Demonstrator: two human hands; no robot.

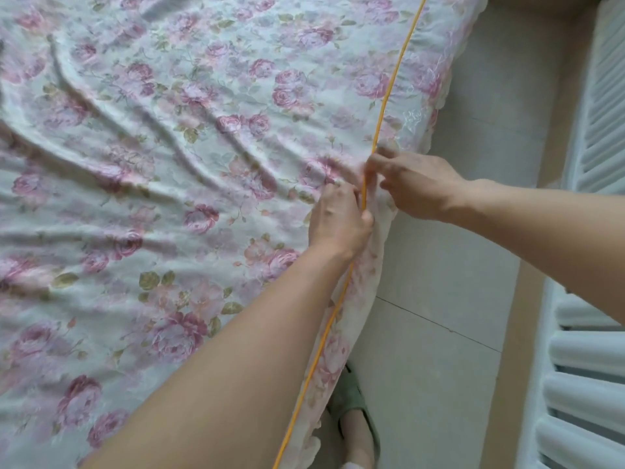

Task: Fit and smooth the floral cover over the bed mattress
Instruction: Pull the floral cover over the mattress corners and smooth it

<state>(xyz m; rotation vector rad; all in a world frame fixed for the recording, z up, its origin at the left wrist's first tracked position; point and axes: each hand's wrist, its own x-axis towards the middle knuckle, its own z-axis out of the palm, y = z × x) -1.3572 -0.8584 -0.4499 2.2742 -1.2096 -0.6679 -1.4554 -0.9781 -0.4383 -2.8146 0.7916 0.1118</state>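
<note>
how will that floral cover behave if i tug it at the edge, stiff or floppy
Probably floppy: the floral cover lies in long soft folds running toward where the left hand and right hand pinch it. A tug will likely bunch it locally rather than shift it whole. Beyond the yellow piping it hangs limp, so it looks thin and light.

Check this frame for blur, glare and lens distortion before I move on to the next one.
Head view: soft, even light, with faint shadows only in the folds of the cover and no glare. Head view: the wide lens likely bows the yellow piping into a curve. Head view: the left hand and right hand, pinching the cover's edge, look slightly smeared, and the whole picture is rather soft.
</note>
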